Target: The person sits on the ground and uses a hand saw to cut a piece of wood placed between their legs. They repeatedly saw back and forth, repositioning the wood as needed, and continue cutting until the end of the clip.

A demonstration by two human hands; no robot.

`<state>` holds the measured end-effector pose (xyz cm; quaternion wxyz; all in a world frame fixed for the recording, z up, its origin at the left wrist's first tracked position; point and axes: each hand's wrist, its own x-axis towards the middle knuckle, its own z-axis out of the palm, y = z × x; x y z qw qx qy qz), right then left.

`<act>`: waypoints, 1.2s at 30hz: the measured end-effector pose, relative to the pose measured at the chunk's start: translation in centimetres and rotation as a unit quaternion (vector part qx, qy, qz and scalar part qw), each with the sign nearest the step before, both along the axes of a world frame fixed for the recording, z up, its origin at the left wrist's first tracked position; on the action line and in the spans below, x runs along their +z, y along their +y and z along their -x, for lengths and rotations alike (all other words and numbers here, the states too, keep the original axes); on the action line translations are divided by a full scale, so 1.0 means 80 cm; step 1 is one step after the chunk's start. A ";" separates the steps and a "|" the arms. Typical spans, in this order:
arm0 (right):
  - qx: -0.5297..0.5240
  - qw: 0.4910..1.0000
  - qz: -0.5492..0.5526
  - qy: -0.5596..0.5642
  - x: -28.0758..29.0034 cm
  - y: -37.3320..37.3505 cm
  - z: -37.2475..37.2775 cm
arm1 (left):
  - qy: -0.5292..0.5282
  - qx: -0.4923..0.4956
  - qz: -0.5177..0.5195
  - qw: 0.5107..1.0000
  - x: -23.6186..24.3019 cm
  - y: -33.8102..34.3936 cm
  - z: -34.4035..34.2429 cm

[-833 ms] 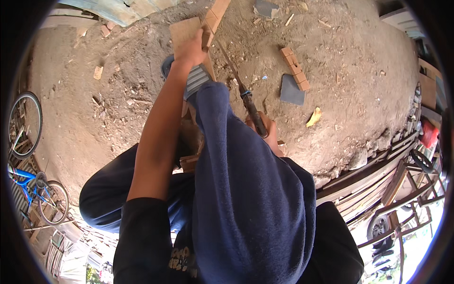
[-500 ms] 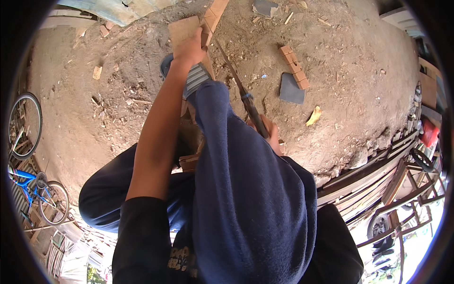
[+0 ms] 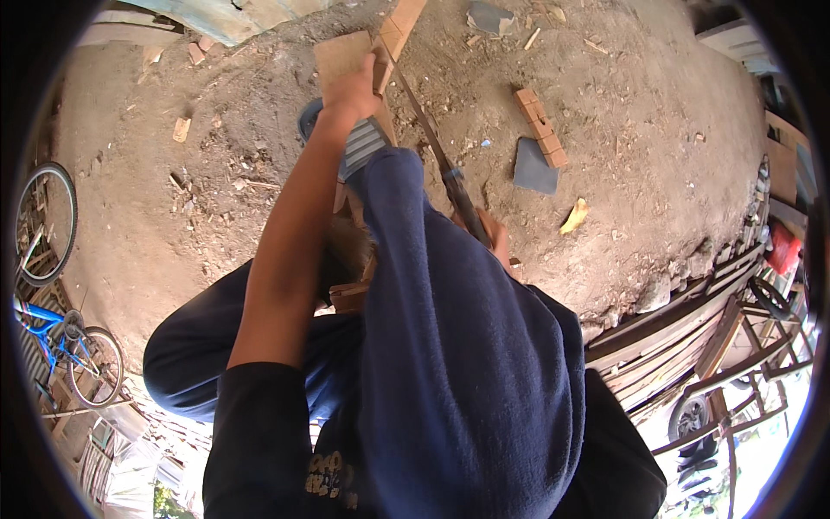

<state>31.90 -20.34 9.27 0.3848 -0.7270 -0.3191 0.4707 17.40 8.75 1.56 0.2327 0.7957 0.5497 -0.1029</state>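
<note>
My right hand (image 3: 495, 235) is closed round the dark handle of a handsaw (image 3: 427, 130), partly hidden by the blue cloth over my knee. The long, thin blade slants forward and left, its far end against a notched wooden bar (image 3: 399, 28). My left hand (image 3: 353, 95) grips the bar close beside the blade, thumb side toward it. Under and beyond that hand lies a flat tan board (image 3: 341, 54). A grey ridged sandal (image 3: 365, 143) on my foot rests against the wood just behind my left hand.
On the dirt floor to the right, a notched wooden piece (image 3: 542, 128) lies partly over a dark grey flat slab (image 3: 535, 166). A yellow scrap (image 3: 574, 215) lies nearer. A blue bicycle (image 3: 65, 337) stands at the left; stacked planks (image 3: 657, 346) line the right.
The saw and my right hand have slid very slightly forward. My left hand keeps its hold on the bar. The whole view has shifted a little.
</note>
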 end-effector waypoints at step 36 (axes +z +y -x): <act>0.027 0.998 -0.035 -0.035 -0.013 0.014 -0.007 | 0.011 0.000 -0.011 1.000 0.009 -0.007 -0.006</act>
